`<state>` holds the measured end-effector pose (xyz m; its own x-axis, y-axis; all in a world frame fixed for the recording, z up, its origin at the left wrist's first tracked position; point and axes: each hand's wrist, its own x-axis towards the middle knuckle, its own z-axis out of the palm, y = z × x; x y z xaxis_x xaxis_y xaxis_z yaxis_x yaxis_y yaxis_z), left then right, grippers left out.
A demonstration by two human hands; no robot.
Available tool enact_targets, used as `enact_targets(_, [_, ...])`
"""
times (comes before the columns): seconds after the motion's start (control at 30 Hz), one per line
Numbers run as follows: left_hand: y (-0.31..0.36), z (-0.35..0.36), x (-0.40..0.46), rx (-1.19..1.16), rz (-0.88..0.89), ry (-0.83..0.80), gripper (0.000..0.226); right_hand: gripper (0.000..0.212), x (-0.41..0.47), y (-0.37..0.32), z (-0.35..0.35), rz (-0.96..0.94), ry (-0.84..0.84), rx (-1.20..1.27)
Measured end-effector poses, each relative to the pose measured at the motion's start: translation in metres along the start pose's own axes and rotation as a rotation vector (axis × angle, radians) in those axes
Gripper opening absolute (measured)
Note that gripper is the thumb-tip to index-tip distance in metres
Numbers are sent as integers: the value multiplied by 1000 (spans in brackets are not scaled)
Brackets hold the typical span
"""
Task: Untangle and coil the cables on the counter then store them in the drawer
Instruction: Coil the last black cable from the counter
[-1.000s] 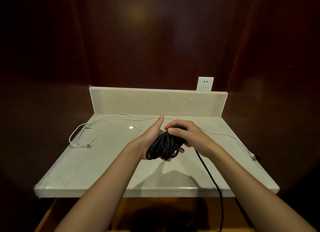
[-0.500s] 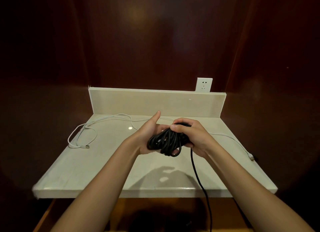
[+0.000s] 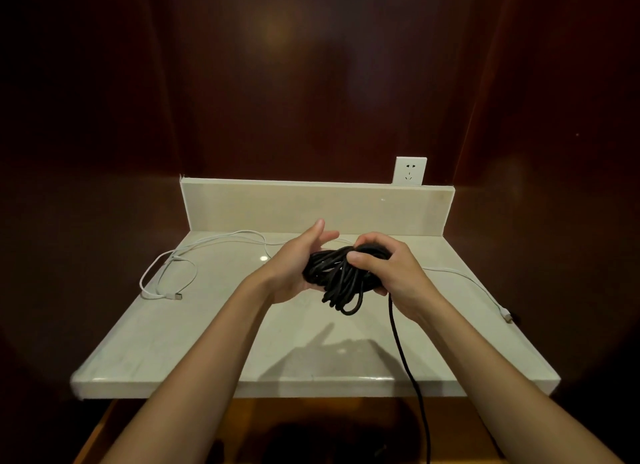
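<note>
A bundle of black cable (image 3: 341,278) is held above the middle of the pale counter (image 3: 207,342). My right hand (image 3: 388,268) grips the bundle from the top right, fingers curled over the loops. My left hand (image 3: 299,263) cups the bundle from the left and below, with the thumb and fingers stretched out straight. One loose black strand (image 3: 410,377) hangs from under my right hand and runs down past the counter's front edge. A white cable (image 3: 166,276) lies looped on the counter's left side and runs along the back to its plug end at the right edge.
A low backsplash (image 3: 311,205) closes the counter's rear, with a white wall socket (image 3: 409,171) above its right end. Dark wooden walls stand on both sides. Below the front edge a brown wooden surface (image 3: 242,429) shows, dim and partly hidden by my arms.
Both hands have lifted the black bundle slightly and turned it. Several loops now droop lower under the bundle, and my left fingers have stretched out further.
</note>
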<state>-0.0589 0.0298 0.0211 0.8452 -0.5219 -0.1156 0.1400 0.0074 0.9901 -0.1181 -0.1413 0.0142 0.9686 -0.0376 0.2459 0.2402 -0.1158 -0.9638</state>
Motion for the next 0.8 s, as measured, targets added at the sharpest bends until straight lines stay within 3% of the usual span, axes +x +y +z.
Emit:
enact_targets(0.1, [1, -1, 0, 91, -46, -36, 65, 12, -4, 2, 3, -4, 14, -3])
enact_targets(0.3, [-9, 5, 3, -78, -34, -22, 61, 9, -6, 2, 5, -9, 35, 2])
enact_targets(0.47, [-16, 3, 6, -88, 17, -66, 59, 13, -6, 1, 6, 2, 112, 186])
enact_targets(0.57, [-14, 16, 1, -84, 146, 106, 49, 11, -5, 2, 7, -8, 165, 178])
enact_targets(0.7, [-26, 32, -5, 89, 503, 388, 38, 7, -3, 2, 10, 8, 277, 215])
enact_targets(0.8, [-37, 36, -11, 123, 610, 385, 44, 7, -3, -1, 13, 2, 329, 234])
